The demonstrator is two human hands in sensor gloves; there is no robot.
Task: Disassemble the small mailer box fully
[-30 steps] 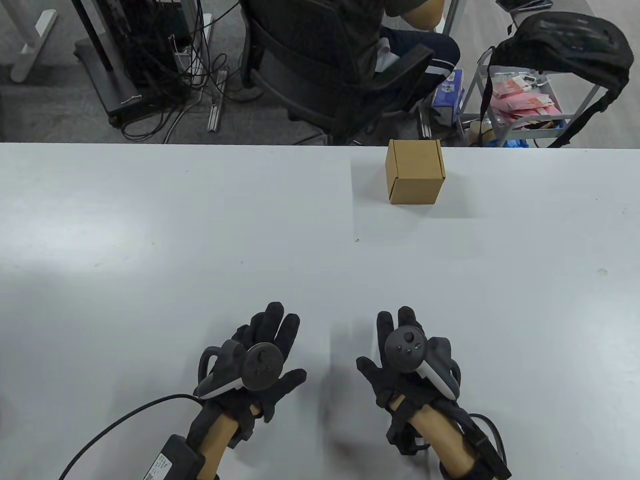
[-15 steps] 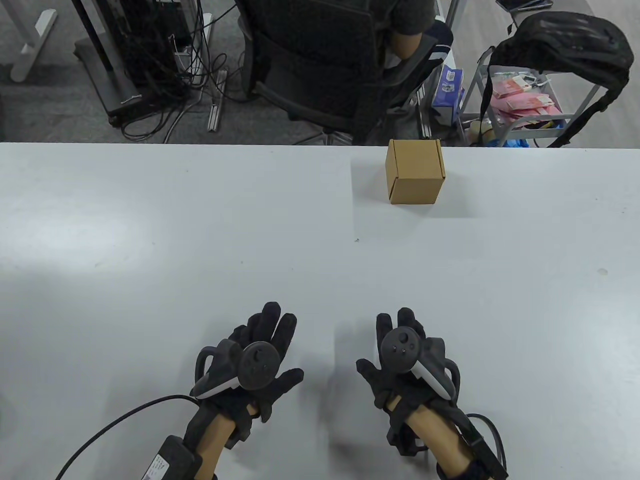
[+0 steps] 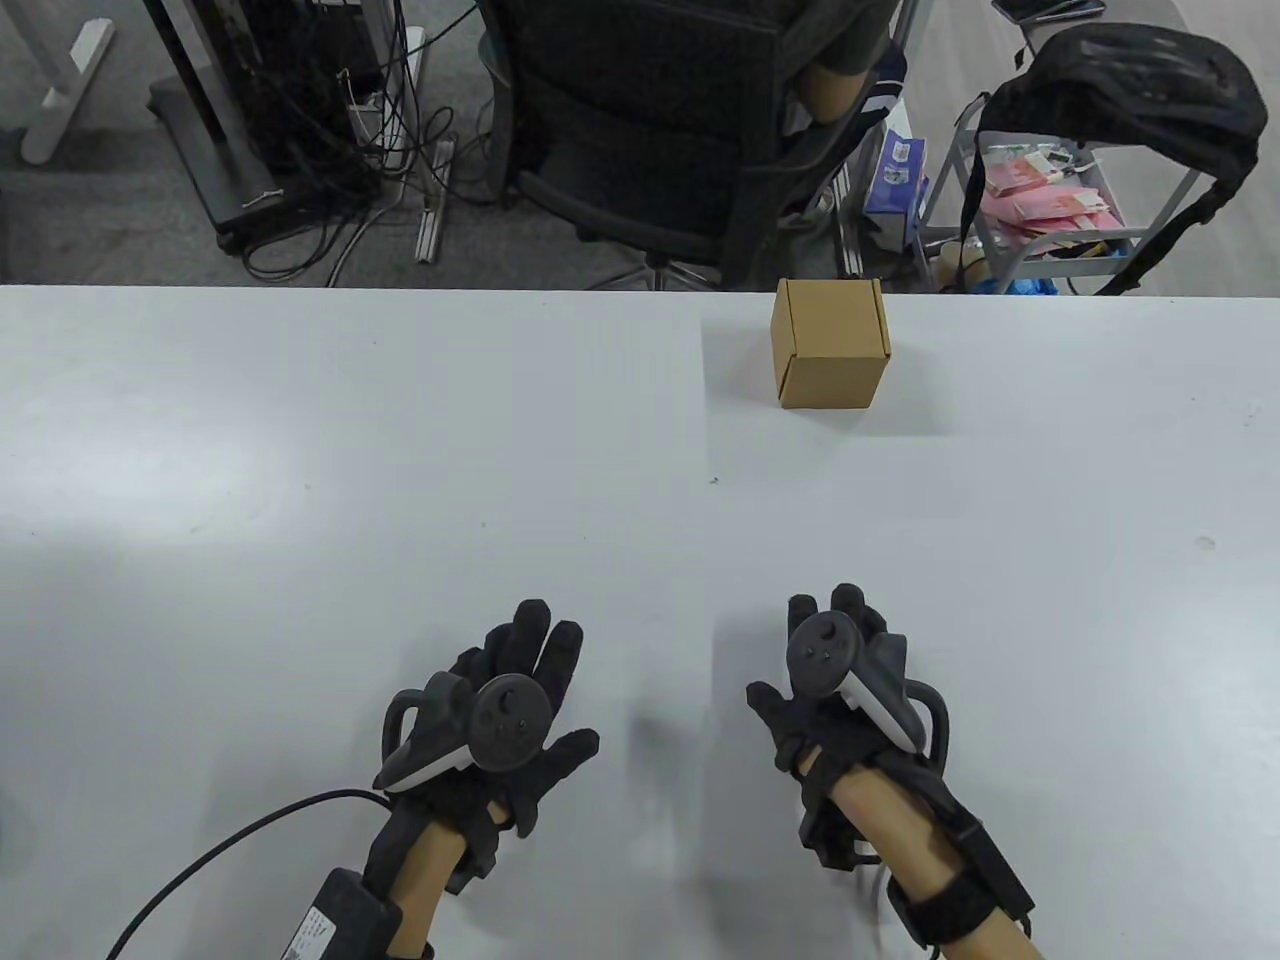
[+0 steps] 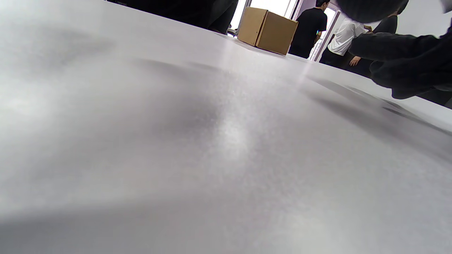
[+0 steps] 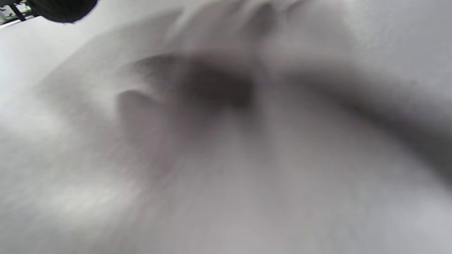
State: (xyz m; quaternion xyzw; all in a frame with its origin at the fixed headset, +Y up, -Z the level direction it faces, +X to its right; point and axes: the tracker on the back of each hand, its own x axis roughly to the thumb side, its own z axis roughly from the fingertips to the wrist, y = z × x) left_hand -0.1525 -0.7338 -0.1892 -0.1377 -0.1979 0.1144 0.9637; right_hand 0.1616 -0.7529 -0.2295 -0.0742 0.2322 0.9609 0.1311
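A small brown cardboard mailer box [image 3: 830, 343] stands closed near the far edge of the white table [image 3: 300, 450], right of centre. It also shows in the left wrist view [image 4: 267, 31], far off. My left hand [image 3: 535, 660] lies open, palm down, near the front edge, empty. My right hand [image 3: 830, 625] is also open and empty, to the right of the left hand and well short of the box. The right wrist view shows only blurred table surface.
Beyond the table's far edge are a black office chair [image 3: 660, 130] with a seated person, a cable-strewn stand [image 3: 290, 110] at the left, and a grey cart [image 3: 1050, 200] with a black bag at the right.
My right hand has moved forward and a little right, toward the box. My left hand has drifted slightly left. The box has not moved.
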